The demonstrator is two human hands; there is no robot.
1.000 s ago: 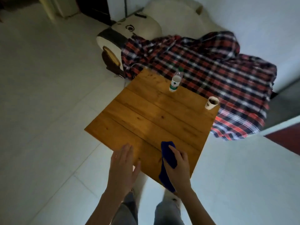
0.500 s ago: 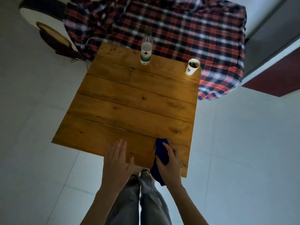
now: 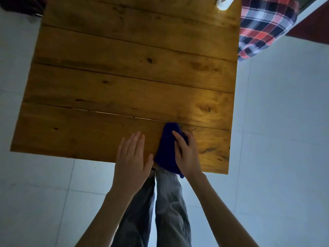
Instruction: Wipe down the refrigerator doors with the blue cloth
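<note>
While the person stands at the near edge of the table, their right hand (image 3: 187, 154) is wrapped around the blue cloth (image 3: 167, 150). The fingers are curled over the top and the thumb is laid along its left side, so it's a proper grip, not just resting. The cloth is bunched into a long lump on the nearest plank of the wooden table (image 3: 124, 77), right of the middle, and its near end droops off the table's near edge.

Just to the left, the left hand (image 3: 132, 161) is flat and holding nothing, with the fingers straight and close together, lying across that same near edge. Its thumb sticks out toward the cloth and gets super close, but I can't tell if it actually touches. I also can't tell if the palm is pressing on the wood or just above it.

Below the hands you see grey trousers (image 3: 170, 211), with pale floor tiles (image 3: 284, 139) all around. The tabletop is wide planks, with a thin gap between the nearest two. At the far right corner is the bottom of a white paper cup (image 3: 224, 3), only partly in view. Past that corner a red, white and navy plaid shirt (image 3: 263, 27) hangs down.
</note>
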